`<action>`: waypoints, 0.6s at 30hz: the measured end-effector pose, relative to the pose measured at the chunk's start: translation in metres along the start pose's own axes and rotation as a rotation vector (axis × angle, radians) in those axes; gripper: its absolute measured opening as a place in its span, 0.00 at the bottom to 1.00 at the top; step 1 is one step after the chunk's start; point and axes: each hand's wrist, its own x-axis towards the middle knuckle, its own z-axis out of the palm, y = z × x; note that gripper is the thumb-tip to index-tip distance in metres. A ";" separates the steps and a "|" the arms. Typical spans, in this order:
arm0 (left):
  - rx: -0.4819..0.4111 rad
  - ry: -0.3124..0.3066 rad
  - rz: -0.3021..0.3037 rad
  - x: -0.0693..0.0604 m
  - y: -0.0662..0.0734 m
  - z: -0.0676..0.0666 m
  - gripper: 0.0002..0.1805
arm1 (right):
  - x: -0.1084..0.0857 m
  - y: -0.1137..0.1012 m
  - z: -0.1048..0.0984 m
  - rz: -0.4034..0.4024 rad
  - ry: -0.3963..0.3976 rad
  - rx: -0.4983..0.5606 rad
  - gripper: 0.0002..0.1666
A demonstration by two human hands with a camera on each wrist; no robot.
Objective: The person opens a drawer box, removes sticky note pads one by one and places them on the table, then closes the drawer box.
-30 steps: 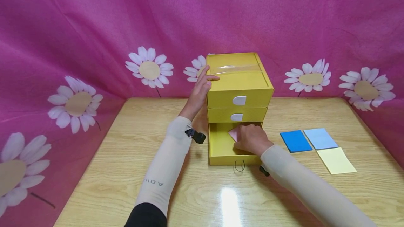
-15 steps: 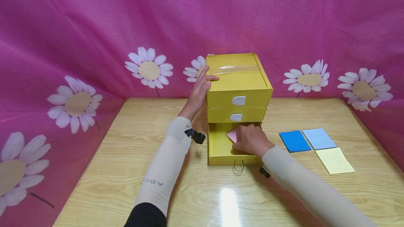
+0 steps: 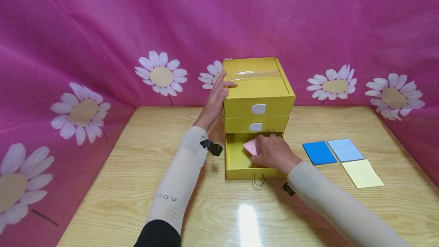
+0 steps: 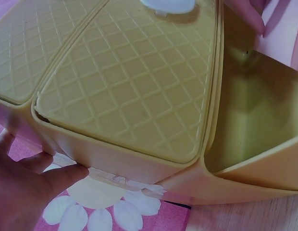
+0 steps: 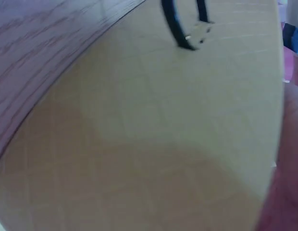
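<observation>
A yellow three-drawer cabinet (image 3: 257, 89) stands on the table, its bottom drawer (image 3: 239, 174) pulled out. My left hand (image 3: 214, 104) rests against the cabinet's upper left side, fingers extended and one lying over the top edge. Inside the open drawer, my right hand (image 3: 274, 152) grips a pink sticky-note pad (image 3: 250, 147); the hand covers part of it. In the left wrist view the pink pad (image 4: 282, 36) appears at the upper right with fingers on it. The drawer's front (image 5: 139, 110) fills most of the right wrist view, so the right hand's grip is hidden there.
Right of the cabinet lie a dark blue pad (image 3: 319, 153), a light blue pad (image 3: 345, 150) and a pale yellow pad (image 3: 362, 173). A black cord loop (image 3: 255, 180) hangs from the drawer front. A pink flowered cloth (image 3: 192, 18) closes off the back and sides.
The right hand and the pink pad have shifted slightly left in the drawer, with a little more of the pad showing. The left hand stays in place on the cabinet.
</observation>
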 end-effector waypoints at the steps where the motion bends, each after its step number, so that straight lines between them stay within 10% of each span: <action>1: 0.003 0.002 0.002 0.000 0.000 0.000 0.25 | -0.001 0.000 -0.001 -0.009 0.007 0.002 0.19; 12: -0.017 0.003 -0.002 0.000 0.002 0.000 0.23 | -0.015 -0.003 -0.014 -0.069 0.062 0.019 0.17; 18: -0.039 -0.016 -0.002 -0.005 0.028 -0.002 0.21 | -0.022 -0.001 -0.019 -0.054 0.091 0.020 0.18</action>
